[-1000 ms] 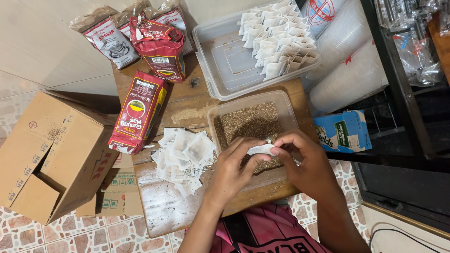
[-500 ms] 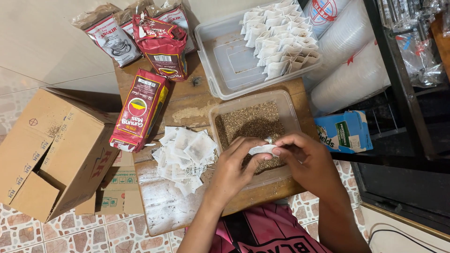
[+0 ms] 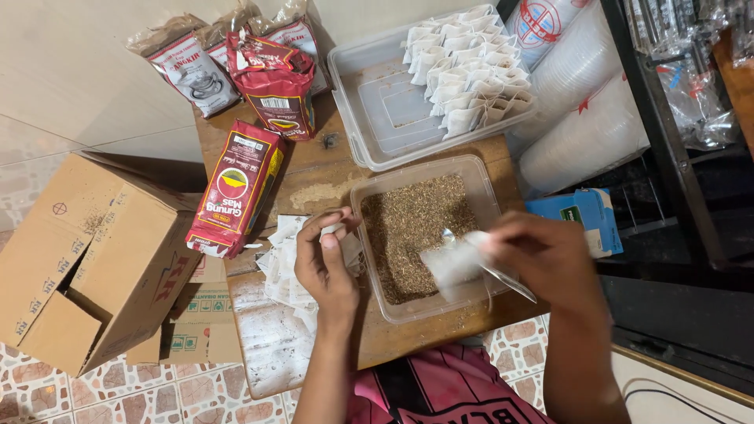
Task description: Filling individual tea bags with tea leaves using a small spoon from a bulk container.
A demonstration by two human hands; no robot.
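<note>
Your hands have parted since the earlier frame: your left hand [image 3: 328, 263] is now pinching an empty white sachet [image 3: 333, 229] over the sachet pile [image 3: 283, 271], while your right hand [image 3: 542, 255] is gripping a blurred filled sachet [image 3: 454, 259] and a spoon [image 3: 503, 275] above the tub of brown granules [image 3: 416, 235] on the tabletop [image 3: 314, 177].

**Both hands up, working apart**

My left hand [image 3: 328, 263] reaches forward from a bare forearm that runs straight up from the bottom of the view. Its fingers curl inward, thumb and fingertips pinched together at the top, knuckles toward me. My right hand [image 3: 546, 259] is out to the side, well apart from the left, blurred in the picture. Its fingers are closed in a grip, back of the hand up, the forearm angling down toward my body.
</note>
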